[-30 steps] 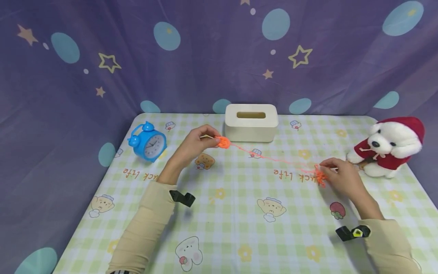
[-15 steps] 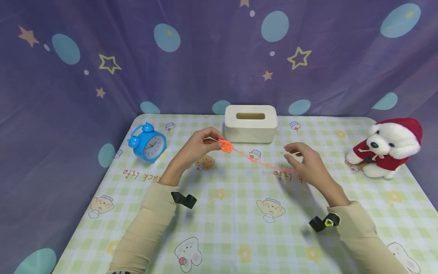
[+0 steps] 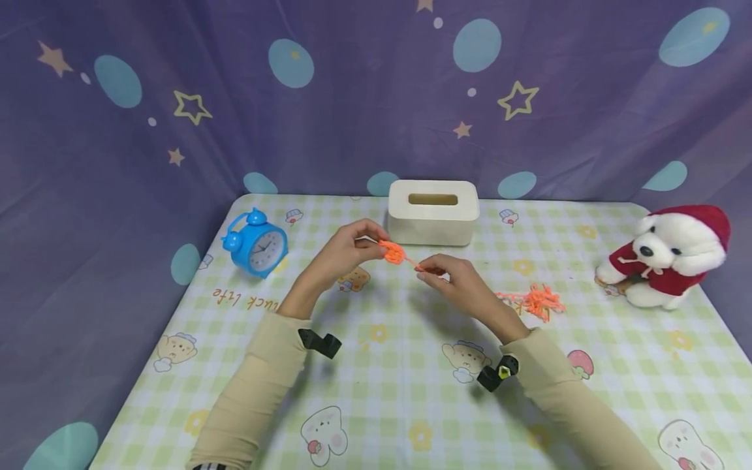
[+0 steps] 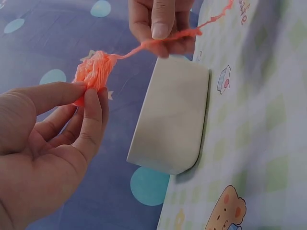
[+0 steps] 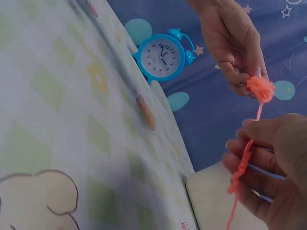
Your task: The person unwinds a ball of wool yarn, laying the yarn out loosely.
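My left hand (image 3: 346, 251) pinches a small bundle of orange yarn (image 4: 98, 72) between thumb and fingertips, above the table. From the bundle a strand (image 5: 243, 165) runs to my right hand (image 3: 461, 284), whose thumb and index finger pinch it close by. In the right wrist view the strand crosses the fingers and hangs on past them. A loose tangle of the same yarn (image 3: 540, 301) lies on the table to the right of my right hand, with its tail leading toward the right forearm.
A cream tissue box (image 3: 431, 225) stands behind the hands. To the left is a blue alarm clock (image 3: 258, 248); at the right sits a white plush dog (image 3: 670, 254) in red. A checked cloth (image 3: 376, 391) covers the table, and a purple curtain (image 3: 364, 130) hangs behind.
My right hand has left the yarn tangle on the table and moved left to the strand near the bundle. The left hand keeps its pinch, having shifted slightly right.
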`<control>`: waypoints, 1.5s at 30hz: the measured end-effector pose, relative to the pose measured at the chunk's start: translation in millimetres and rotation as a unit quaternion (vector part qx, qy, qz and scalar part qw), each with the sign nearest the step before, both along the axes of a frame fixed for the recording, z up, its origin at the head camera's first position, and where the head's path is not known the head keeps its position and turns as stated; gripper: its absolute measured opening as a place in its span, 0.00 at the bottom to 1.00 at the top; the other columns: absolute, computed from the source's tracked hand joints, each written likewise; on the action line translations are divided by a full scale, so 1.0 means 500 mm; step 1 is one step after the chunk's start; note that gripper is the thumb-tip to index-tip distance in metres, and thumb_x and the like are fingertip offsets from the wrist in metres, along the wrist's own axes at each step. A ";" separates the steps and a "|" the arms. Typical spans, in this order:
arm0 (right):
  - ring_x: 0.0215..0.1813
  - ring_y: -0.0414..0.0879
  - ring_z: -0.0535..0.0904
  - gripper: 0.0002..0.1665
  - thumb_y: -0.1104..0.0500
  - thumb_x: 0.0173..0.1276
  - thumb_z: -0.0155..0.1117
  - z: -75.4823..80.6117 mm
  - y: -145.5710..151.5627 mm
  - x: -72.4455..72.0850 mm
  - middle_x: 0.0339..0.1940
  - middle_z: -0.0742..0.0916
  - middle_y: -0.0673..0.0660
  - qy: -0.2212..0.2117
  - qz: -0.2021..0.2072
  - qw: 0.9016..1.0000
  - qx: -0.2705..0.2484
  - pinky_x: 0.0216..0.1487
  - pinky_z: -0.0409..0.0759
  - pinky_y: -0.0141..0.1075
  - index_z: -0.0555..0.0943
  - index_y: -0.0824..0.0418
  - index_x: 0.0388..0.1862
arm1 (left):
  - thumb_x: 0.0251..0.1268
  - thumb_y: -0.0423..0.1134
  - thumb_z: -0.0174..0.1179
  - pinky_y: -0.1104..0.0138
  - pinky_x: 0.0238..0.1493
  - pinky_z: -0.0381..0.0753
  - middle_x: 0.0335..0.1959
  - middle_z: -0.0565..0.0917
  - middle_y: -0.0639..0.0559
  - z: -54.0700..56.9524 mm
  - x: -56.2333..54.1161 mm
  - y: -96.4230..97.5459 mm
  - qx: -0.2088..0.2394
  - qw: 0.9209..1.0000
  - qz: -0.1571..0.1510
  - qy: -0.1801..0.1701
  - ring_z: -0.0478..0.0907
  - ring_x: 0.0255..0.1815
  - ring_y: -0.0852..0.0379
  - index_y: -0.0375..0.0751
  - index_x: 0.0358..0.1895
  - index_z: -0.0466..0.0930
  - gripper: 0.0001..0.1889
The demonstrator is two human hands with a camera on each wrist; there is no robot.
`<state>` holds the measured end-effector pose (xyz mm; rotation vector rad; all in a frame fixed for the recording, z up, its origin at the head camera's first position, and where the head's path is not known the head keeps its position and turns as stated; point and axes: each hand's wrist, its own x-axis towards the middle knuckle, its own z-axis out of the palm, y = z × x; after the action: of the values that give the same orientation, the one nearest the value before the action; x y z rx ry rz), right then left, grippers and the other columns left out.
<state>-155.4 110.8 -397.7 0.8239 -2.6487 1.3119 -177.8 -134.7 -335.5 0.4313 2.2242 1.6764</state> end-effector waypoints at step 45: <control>0.29 0.38 0.79 0.06 0.68 0.68 0.60 0.104 0.148 0.088 0.26 0.84 0.60 0.058 -0.164 0.973 -0.152 0.27 0.72 0.24 0.82 0.70 0.38 | 0.71 0.40 0.55 0.63 0.52 0.82 0.49 0.81 0.46 -0.011 -0.004 -0.021 -0.004 0.999 0.050 -0.007 0.81 0.49 0.52 0.42 0.49 0.80 0.10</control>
<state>-111.6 184.8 -345.9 0.3878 -2.2852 1.4715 -180.0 -145.1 -341.1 0.3092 2.2771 1.7131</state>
